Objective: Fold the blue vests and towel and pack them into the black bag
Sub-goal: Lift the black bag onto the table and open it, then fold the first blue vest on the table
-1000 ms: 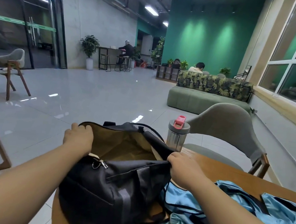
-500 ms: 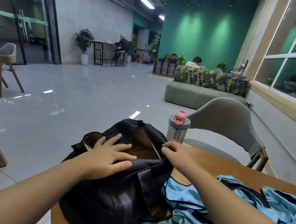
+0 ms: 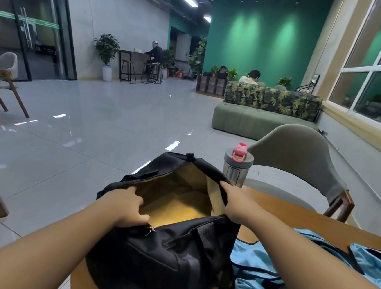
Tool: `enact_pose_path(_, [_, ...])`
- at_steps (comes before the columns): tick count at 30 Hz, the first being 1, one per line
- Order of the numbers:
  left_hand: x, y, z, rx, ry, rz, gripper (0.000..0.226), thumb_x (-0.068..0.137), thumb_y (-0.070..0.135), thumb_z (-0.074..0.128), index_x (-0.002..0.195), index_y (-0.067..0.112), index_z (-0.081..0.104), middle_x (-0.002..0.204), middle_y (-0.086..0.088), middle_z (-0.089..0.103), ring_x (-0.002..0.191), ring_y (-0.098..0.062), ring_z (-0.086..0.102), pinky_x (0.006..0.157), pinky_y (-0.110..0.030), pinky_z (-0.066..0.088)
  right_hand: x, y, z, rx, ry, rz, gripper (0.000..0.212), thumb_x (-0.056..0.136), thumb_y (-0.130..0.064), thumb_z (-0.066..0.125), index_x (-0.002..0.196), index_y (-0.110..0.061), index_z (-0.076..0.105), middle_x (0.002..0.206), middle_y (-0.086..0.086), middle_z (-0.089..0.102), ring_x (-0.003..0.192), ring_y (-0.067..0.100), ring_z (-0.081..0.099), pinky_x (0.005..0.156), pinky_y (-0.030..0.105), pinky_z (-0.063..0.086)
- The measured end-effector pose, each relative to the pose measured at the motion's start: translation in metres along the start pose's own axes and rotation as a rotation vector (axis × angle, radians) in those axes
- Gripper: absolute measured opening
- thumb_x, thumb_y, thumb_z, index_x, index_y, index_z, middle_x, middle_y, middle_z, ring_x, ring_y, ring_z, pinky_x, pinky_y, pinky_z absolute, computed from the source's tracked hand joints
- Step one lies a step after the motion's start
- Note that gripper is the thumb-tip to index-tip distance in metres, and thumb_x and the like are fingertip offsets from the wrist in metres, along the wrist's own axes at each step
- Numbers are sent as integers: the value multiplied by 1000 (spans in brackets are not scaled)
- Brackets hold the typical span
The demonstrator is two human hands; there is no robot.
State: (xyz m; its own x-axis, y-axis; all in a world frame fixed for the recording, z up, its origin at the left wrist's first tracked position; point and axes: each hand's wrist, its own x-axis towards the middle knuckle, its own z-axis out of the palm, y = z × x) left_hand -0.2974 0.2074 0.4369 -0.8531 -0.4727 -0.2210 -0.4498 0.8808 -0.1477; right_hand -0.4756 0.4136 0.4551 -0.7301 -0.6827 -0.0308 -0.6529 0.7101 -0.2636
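Note:
The black bag (image 3: 161,259) stands on the wooden table (image 3: 294,216) with its mouth wide open, showing a tan lining and nothing inside. My left hand (image 3: 126,206) grips the left edge of the opening. My right hand (image 3: 235,203) grips the right edge and holds it outward. Light blue vests with dark trim (image 3: 264,279) lie crumpled on the table to the right of the bag, partly under my right forearm. I cannot pick out the towel among the blue cloth.
A grey shaker bottle with a pink lid (image 3: 236,165) stands just behind the bag's right edge. A grey chair (image 3: 300,160) sits beyond the table. The table's left edge runs under the bag, with tiled floor beyond it.
My left hand moved from lying flat on the bag to gripping its left rim. Both hands have spread the opening wider, exposing the tan lining.

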Motion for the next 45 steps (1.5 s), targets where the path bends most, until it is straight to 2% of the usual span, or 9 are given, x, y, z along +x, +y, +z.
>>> enact_pose_path(7, [-1,1,3,-16,236,-114,100,69,76,54,145,21,18,127,-5,56,115,-25,55,88,-34,45,14,11,6,-171,94,92,81,83,-33,71,144,-20,20,128,12,40,107,35,56,66,36,42])
enact_pose_path(14, [5,-9,6,-89,247,-187,104,68,76,55,145,19,15,119,-5,59,107,-25,59,85,-35,50,24,4,13,-285,67,85,109,80,-39,74,152,-26,-7,139,14,33,120,35,48,75,38,45])
enact_pose_path(20, [3,1,9,25,388,-83,104,79,76,40,149,26,-19,124,-4,50,88,-18,61,62,-27,44,10,0,14,-98,163,-101,69,95,-51,44,151,-39,6,145,6,34,117,30,51,81,37,47])
enact_pose_path(24, [0,16,-1,38,464,-33,87,90,64,37,151,25,-11,124,-2,50,83,-18,61,52,-26,38,-9,4,10,36,254,-165,56,99,-46,39,150,-36,18,146,0,35,122,24,47,89,37,48])
enact_pose_path(28, [-11,41,-13,-3,627,93,55,97,44,39,147,27,24,120,4,58,87,-22,65,56,-29,41,-32,11,8,165,346,-190,50,99,-38,43,146,-24,31,140,-1,42,122,18,46,92,29,40])
enact_pose_path(31, [-24,67,-15,-86,831,259,22,88,27,62,110,24,64,85,4,69,62,-23,65,47,-30,46,-55,24,8,245,376,-200,36,97,-29,49,131,-20,47,124,-1,51,113,16,50,88,25,40])
enact_pose_path(34, [-32,97,-8,-34,937,428,17,68,15,79,78,21,67,58,5,59,39,-21,54,31,-23,30,-82,42,17,259,336,-180,26,95,-19,51,120,-13,53,113,0,53,105,19,54,86,28,43])
enact_pose_path(41, [-46,178,24,-63,739,581,29,57,22,82,75,28,61,63,7,56,51,-15,59,34,-26,41,-133,91,59,140,234,-127,42,95,-27,53,135,-19,42,135,-2,46,124,15,46,99,26,37])
enact_pose_path(45, [-58,227,43,-193,481,680,28,89,31,59,116,23,58,109,1,60,100,-21,60,78,-36,50,-158,112,75,4,198,-140,55,89,-44,52,137,-20,42,134,-1,47,126,18,42,109,33,33])
